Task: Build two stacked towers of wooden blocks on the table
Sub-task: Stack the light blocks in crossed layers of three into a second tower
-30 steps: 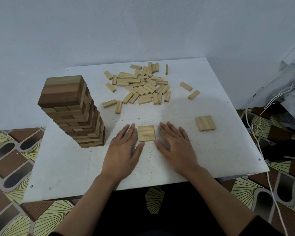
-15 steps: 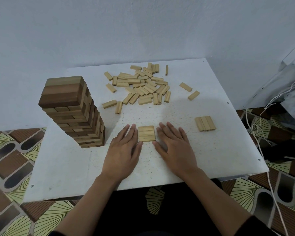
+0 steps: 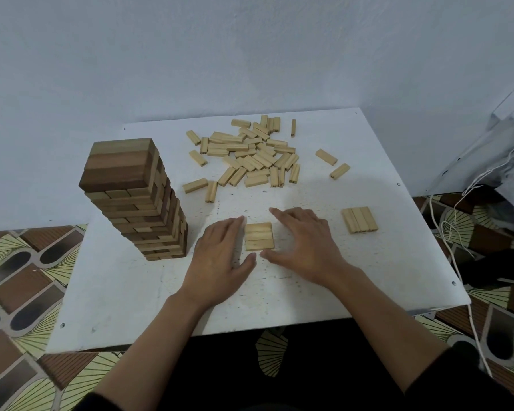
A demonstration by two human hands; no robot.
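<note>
A white tabletop (image 3: 279, 295) stands against a pale wall (image 3: 250, 54). Near its front middle lies a row (image 3: 259, 236) of 3 light wooden blocks, flat and side by side, their long sides running left to right.

The left hand (image 3: 220, 256) lies palm down on the tabletop just left of the row. Its fingers (image 3: 229, 229) are straight and pressed together, with the index finger along the row's left end (touching or only just beside it, I cannot tell). The thumb reaches toward the row's near left corner.

The right hand (image 3: 306, 247) sits just right of the row, palm down. Its fingers (image 3: 291, 215) are relaxed, slightly arched and loosely together, and they grip nothing. The thumb points at the row's near right corner.

On the left of the tabletop stands a tall tower (image 3: 137, 200) of darker brown blocks, built in crossed layers of 3.

Toward the back lies a loose pile (image 3: 250, 155) of light blocks, with 2 strays (image 3: 326, 157) off to its right.

A second row (image 3: 359, 220) of 3 light blocks lies flat at the right, well apart from the hands.

The floor (image 3: 27, 292) has patterned tiles, and white cords (image 3: 457, 232) hang at the right edge.
</note>
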